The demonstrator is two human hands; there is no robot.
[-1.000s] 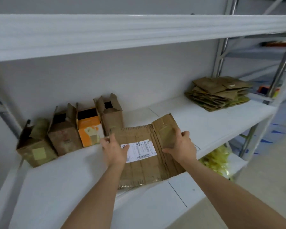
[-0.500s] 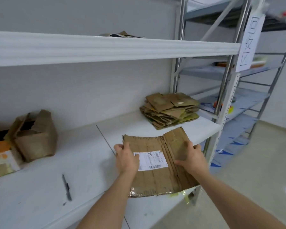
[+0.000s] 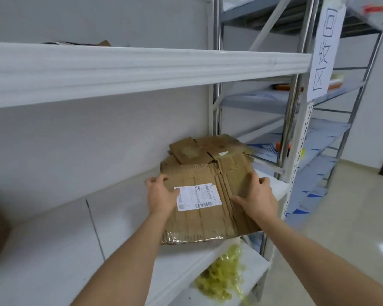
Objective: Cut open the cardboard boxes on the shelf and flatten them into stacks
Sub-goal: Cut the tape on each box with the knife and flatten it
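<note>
1. Head view: white metal shelving unit (image 3: 53,235) across the left and centre, with a thick white upper shelf beam (image 3: 142,67) overhead and a perforated white upright post (image 3: 296,173) at its right end.
2. Beyond the post, a second grey metal rack (image 3: 263,102), partly blurred.
3. On the middle shelf board, held flat over its right part: flattened brown corrugated cardboard box (image 3: 208,219), near edge overhanging the shelf front, far edge lying over the pile behind it.
4. Behind it, by the wall: stack of flattened brown cardboard pieces (image 3: 199,151).
5. Taped to the post: white paper sign with hand-drawn characters (image 3: 323,51).
6. On the lower shelf: heap of crumpled yellowish tape (image 3: 223,279).
7. Right hand (image 3: 257,197) grasping the box's right side, thumb on top, fingers curled over the edge.
8. Left hand (image 3: 161,195) gripping the left edge, thumb resting on the white printed shipping label (image 3: 197,197).
</note>
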